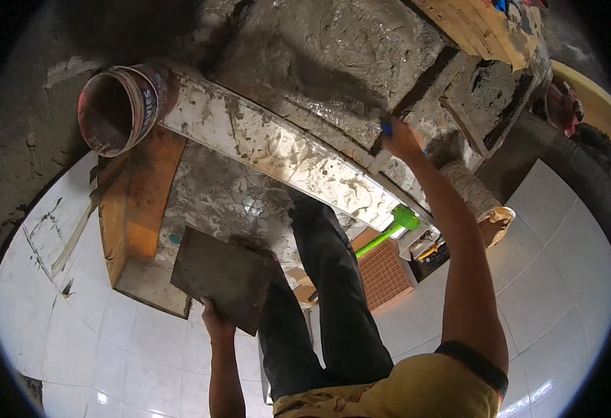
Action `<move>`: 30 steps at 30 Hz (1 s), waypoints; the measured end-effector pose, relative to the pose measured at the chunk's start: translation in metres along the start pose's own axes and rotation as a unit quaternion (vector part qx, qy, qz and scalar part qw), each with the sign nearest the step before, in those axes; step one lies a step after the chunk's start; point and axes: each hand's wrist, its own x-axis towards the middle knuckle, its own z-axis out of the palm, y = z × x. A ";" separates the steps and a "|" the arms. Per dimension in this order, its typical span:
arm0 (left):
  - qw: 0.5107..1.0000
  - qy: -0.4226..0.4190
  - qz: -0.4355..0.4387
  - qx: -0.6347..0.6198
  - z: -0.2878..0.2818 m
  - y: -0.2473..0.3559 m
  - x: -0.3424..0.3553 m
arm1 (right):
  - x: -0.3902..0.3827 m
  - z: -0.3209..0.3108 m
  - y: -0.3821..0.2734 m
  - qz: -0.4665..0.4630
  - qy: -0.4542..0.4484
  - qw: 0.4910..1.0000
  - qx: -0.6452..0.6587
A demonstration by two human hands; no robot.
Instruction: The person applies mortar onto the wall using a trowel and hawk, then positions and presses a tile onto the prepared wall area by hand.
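Observation:
My left hand (218,317) grips the lower edge of a square, cement-grey board (222,275), held tilted beside my legs (330,292). My right hand (403,143) is closed on a blue-handled tool (387,128) over wet grey mortar (326,56) spread on the raised surface; its working end is hard to make out. Below that surface runs a long, mortar-smeared white ledge (256,143).
A stained bucket (110,111) lies sideways at upper left. A green mallet (403,219), pinkish textured tiles (382,272) and a rolled wrapper (471,188) are near the right arm. Cardboard (476,24) lies at upper right. Orange boards (148,209) and tiled walls (542,244) surround me.

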 end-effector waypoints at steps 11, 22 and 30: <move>0.997 -0.053 -0.016 -0.056 0.038 -0.024 0.029 | 0.025 0.073 -0.094 0.277 0.019 0.900 0.337; 0.985 -0.037 0.079 0.147 0.066 0.008 0.009 | 0.019 0.043 0.023 0.213 -0.013 0.976 0.046; 0.994 -0.081 0.070 0.029 0.100 0.003 0.014 | 0.099 0.061 -0.041 0.123 -0.083 0.963 0.223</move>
